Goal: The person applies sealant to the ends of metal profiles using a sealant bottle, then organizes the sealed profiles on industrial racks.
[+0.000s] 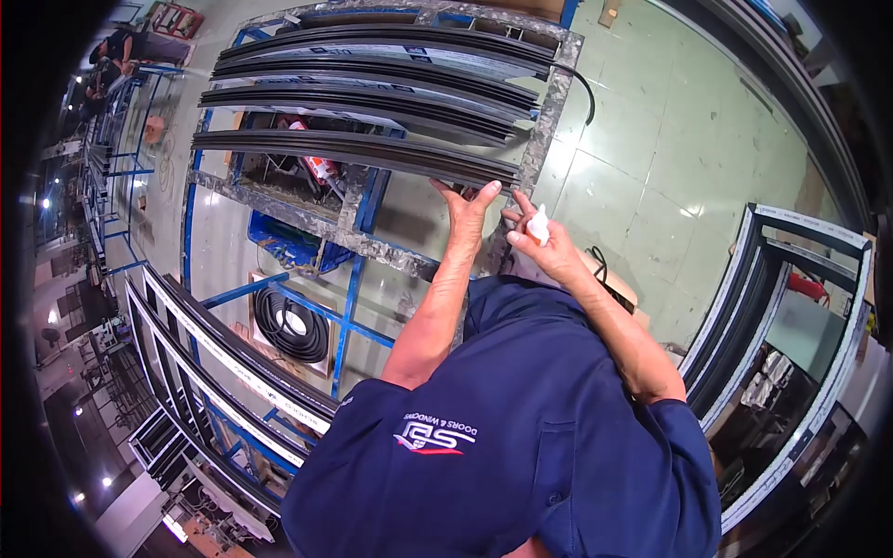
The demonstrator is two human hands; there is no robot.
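Nearest to me on the work frame lies a long black window-frame profile (pixel 353 153). My left hand (pixel 467 206) is at its near edge close to the right end, thumb and forefinger apart and the other fingers partly hidden, gripping the profile. Just beyond that end is my right hand (pixel 549 246), its fingers curled and one fingertip close to the profile's tip. A small white piece (pixel 538 225), like a crumpled wipe or a nozzle, sticks up from between its fingers; I cannot tell which.
More black profiles (pixel 372 98) lie parallel behind on the worn metal frame (pixel 544 121). Below are a red-and-white tool (pixel 319 166), a blue crate (pixel 288 244) and a coil of black gasket (pixel 290 321). Assembled frames stand left (pixel 233 363) and right (pixel 809 437). Other people (pixel 116 56) are far left.
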